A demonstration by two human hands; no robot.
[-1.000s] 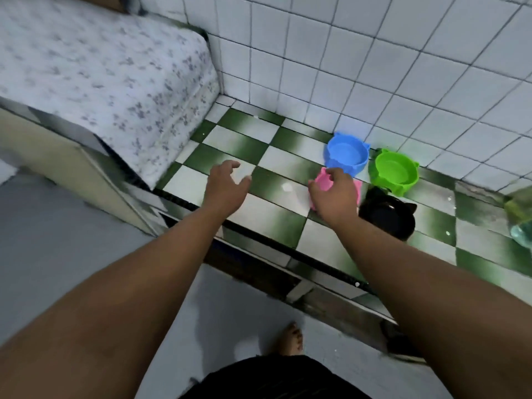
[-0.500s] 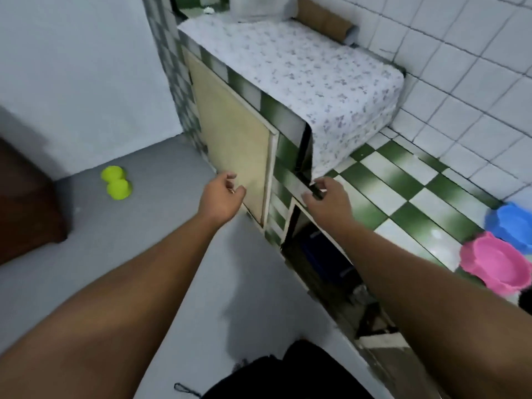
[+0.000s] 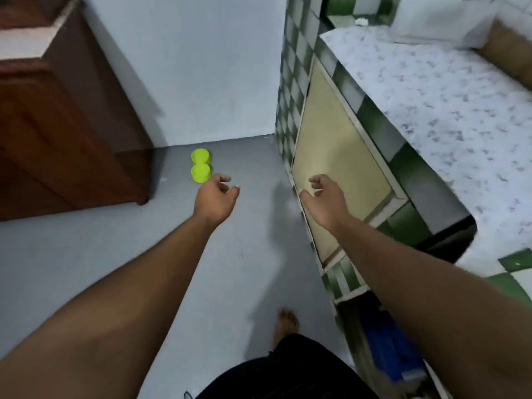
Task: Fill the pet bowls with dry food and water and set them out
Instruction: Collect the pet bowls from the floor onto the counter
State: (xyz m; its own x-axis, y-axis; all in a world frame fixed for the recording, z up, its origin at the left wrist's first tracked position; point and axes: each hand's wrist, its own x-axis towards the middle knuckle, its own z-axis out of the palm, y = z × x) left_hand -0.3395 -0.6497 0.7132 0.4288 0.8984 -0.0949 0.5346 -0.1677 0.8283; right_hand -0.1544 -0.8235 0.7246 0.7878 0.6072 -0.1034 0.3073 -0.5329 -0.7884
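Observation:
A yellow-green double pet bowl (image 3: 201, 165) sits on the grey floor near the far wall, beside a brown wooden cabinet. My left hand (image 3: 216, 197) hovers just in front of it, fingers loosely curled and holding nothing. My right hand (image 3: 324, 197) hangs in the air further right, in front of the beige cupboard door, fingers relaxed and empty. The coloured bowls on the tiled counter are out of view.
A brown wooden cabinet (image 3: 57, 116) stands at the left. On the right is a green-and-white tiled counter (image 3: 403, 168) with a beige door (image 3: 331, 168) and a patterned cloth (image 3: 446, 105) on top. A blue item (image 3: 385, 349) sits in the open space below. My bare foot (image 3: 285, 323) stands on the grey floor.
My view has swung left, away from the tiled counter and its coloured bowls. My right hand let go of the pink bowl. Both hands now reach out over the grey floor toward the yellow-green bowl.

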